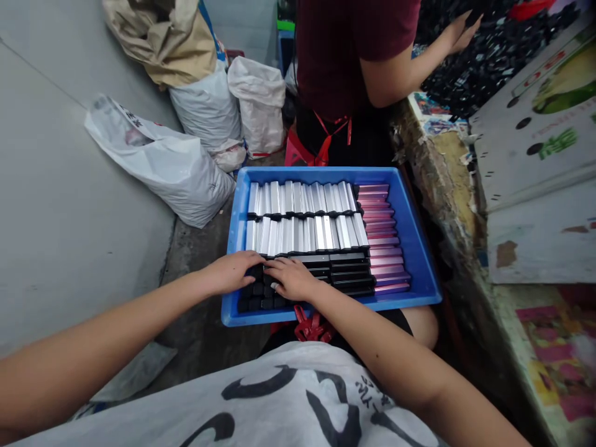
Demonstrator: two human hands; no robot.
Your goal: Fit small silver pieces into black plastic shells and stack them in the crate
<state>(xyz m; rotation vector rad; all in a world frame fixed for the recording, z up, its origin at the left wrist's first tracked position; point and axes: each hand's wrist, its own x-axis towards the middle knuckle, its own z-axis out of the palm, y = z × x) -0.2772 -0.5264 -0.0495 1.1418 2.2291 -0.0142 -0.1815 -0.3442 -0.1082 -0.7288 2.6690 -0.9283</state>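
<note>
The person's left hand (230, 273) and right hand (291, 279) lie side by side on the near left corner of the tray, palms down and fingers gently curved. Neither is clenched, but I can't tell whether either has hold of anything. Under and just beyond them is a block of small black rectangular pieces (261, 292), packed closely together. The right hand also reaches the end of a stack of longer black bars (349, 267).

All of this sits in a shallow blue plastic tray (326, 173), held just in front of the person's body, though I can't see what supports it. Two rows of silver metal bars (302, 217) fill the far part of the tray, standing tilted and overlapping. A column of pink metallic bars (382, 236) runs down its right side.

Red ties (310, 326) show below the near rim, above the person's white shirt (288, 410) with its black brush lettering. Past the tray stands a co-worker in a maroon T-shirt (344, 56), one hand (465, 31) over a heap of black pieces (484, 68). Along the left, white sacks (207, 105) and a white plastic bag (158, 161) lean against a grey wall (69, 186). Printed cardboard sheets (544, 112) stand at the right.
</note>
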